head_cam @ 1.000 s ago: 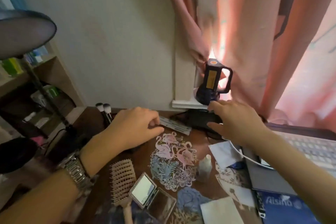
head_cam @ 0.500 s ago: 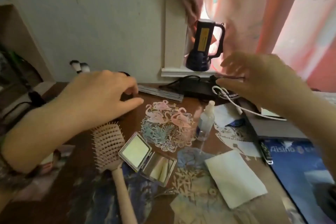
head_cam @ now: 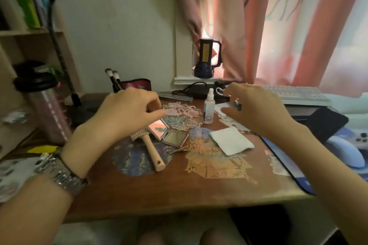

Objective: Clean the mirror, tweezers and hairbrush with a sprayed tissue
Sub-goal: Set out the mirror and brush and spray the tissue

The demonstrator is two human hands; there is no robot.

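An open compact mirror (head_cam: 168, 133) lies mid-table. A wooden hairbrush (head_cam: 152, 152) lies just left of it, handle toward me. Thin metal tweezers (head_cam: 179, 149) rest by the mirror's near corner. A folded white tissue (head_cam: 231, 143) lies to the right, and a small clear spray bottle (head_cam: 208, 108) stands behind it. My left hand (head_cam: 129, 113) hovers over the brush head and the mirror's lid with its fingers curled to the thumb; nothing shows in it. My right hand (head_cam: 256, 111) hovers behind the tissue with fingers spread and nothing held.
A lamp (head_cam: 59, 49) and a dark-lidded bottle (head_cam: 45, 109) stand at the left. A torch (head_cam: 208, 57) sits on the sill by the pink curtain. A keyboard (head_cam: 294, 93), a mouse (head_cam: 346, 152) and a blue pad (head_cam: 294, 173) fill the right side. Makeup brushes (head_cam: 113, 79) stand at the back.
Both hands have drawn back from the rear of the table toward the middle. My right hand has left the black object under the torch. The view has pulled back, showing the table's front edge.
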